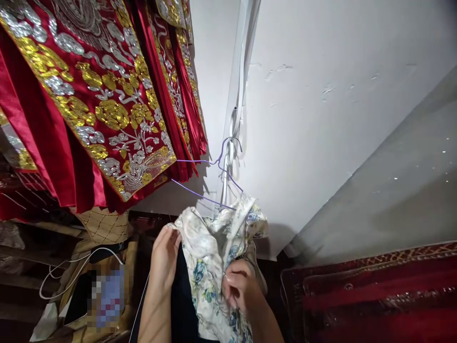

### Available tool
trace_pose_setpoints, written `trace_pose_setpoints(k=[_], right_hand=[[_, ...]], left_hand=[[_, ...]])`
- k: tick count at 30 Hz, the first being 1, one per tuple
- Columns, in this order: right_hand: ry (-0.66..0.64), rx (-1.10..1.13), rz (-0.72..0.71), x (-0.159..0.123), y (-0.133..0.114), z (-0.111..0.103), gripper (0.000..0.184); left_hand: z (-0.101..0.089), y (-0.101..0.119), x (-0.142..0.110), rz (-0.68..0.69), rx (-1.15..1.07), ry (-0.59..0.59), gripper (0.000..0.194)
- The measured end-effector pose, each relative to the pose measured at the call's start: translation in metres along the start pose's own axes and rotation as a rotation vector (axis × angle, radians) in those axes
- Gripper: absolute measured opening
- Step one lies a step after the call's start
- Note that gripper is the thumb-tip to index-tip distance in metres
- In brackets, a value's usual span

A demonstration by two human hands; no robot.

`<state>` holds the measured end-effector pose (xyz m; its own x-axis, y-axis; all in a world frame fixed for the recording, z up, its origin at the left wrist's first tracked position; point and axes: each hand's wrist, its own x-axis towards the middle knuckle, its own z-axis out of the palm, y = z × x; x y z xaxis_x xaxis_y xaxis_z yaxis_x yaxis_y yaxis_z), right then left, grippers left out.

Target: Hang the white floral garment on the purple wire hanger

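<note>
A white floral garment [207,274] with blue and yellow-green print hangs partly on a thin purple wire hanger [203,195]. The hanger's right arm goes into the garment, while its left end shows bare beside the red cloth. My left hand [166,252] pinches the garment's upper left edge between thumb and fingers. Lower down at the front, my right hand [240,283] has its fingers curled against the fabric, gripping its front edge. The hanger's hook sits by a white strap [230,152] against the wall.
Red satin cloths [117,105] with gold and silver sequin embroidery hang at upper left. A chair-like seat [103,224] holds a white cable [80,259] and a pixelated item. At lower right lies dark red plastic-wrapped fabric [378,295]. A white wall [321,133] stands behind.
</note>
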<state>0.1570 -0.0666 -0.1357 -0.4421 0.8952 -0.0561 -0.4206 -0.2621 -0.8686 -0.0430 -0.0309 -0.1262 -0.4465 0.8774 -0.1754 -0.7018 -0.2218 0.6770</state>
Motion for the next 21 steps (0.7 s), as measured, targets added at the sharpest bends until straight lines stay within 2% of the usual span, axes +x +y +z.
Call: trace_pose_setpoints(k=[3, 5, 6, 7, 10, 12, 14, 16, 18, 21], right_hand=[[-0.031, 0.136, 0.003, -0.005, 0.012, -0.021, 0.040], [-0.075, 0.066, 0.045, -0.006, 0.014, -0.035, 0.051], [-0.050, -0.030, 0.061, -0.005, 0.011, -0.041, 0.056], [0.022, -0.147, 0.058, -0.004, 0.006, -0.046, 0.059], [0.403, -0.430, -0.078, -0.002, -0.017, -0.055, 0.056], [0.526, -0.500, -0.191, -0.005, -0.033, -0.053, 0.049], [0.490, -0.507, -0.218, -0.008, -0.045, -0.044, 0.045], [0.410, -0.488, -0.196, -0.012, -0.050, -0.030, 0.044], [0.294, -0.460, -0.192, -0.015, -0.052, -0.015, 0.051], [0.097, -0.442, -0.241, -0.018, -0.053, 0.004, 0.067]], left_hand=[[0.023, -0.007, -0.016, -0.032, 0.072, -0.125, 0.023], [0.039, -0.011, -0.029, -0.062, 0.121, -0.191, 0.024], [0.046, -0.012, -0.037, -0.074, 0.138, -0.224, 0.025], [0.053, -0.012, -0.044, -0.083, 0.148, -0.255, 0.028], [0.071, -0.009, -0.068, -0.065, 0.158, -0.371, 0.031], [0.080, -0.008, -0.085, -0.037, 0.215, -0.480, 0.031], [0.087, -0.009, -0.099, -0.001, 0.346, -0.587, 0.032], [0.092, -0.010, -0.109, 0.049, 0.522, -0.640, 0.030], [0.094, -0.008, -0.112, 0.110, 0.655, -0.599, 0.025], [0.092, 0.003, -0.102, 0.209, 0.660, -0.528, 0.055]])
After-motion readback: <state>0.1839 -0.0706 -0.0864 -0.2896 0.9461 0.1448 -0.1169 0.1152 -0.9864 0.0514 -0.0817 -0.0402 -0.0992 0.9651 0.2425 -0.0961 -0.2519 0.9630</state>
